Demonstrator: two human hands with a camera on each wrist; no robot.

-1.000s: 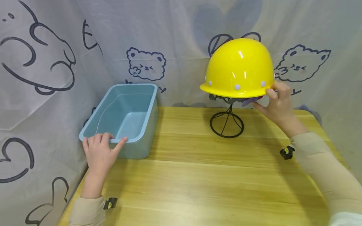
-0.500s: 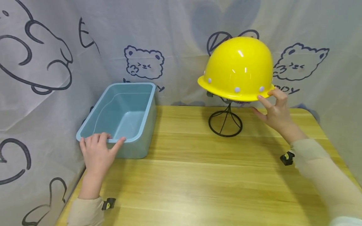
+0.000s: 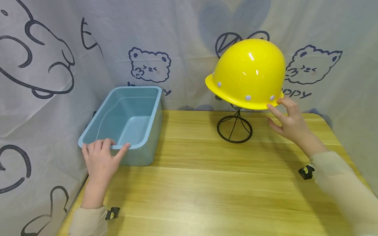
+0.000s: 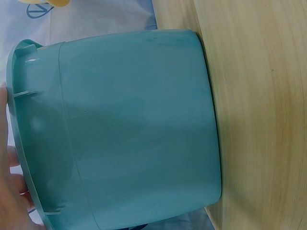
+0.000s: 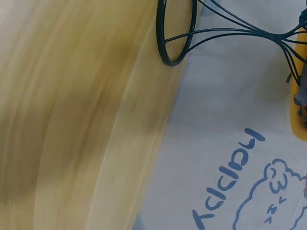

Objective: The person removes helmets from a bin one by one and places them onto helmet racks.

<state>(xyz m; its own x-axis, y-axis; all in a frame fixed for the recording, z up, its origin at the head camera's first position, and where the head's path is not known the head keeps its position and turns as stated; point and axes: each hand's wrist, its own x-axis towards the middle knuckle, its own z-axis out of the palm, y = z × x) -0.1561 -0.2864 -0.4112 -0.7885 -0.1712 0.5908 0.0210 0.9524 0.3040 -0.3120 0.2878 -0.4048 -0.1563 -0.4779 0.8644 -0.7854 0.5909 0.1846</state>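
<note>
Head view first: yellow helmet (image 3: pixel 247 73) sits on the wire stand (image 3: pixel 234 127) at 1 o'clock, its brim tipped lower than a second ago; right hand (image 3: pixel 287 119), fingers spread, apparently only touches its brim. Left hand (image 3: pixel 100 157) rests, fingers loose, on blue tub (image 3: pixel 147 121) at 10 o'clock. Left wrist view: tub wall (image 4: pixel 134 129), palm edge. Right wrist view: stand base (image 5: pixel 177 31); hand unseen.

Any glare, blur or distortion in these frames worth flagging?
Head view: sharp, with small white glare streaks on the yellow helmet. Left wrist view: the blue bin fills the frame, table edge bowed by the lens. Right wrist view: tabletop smeared with blur, wire stand reasonably crisp.
</note>
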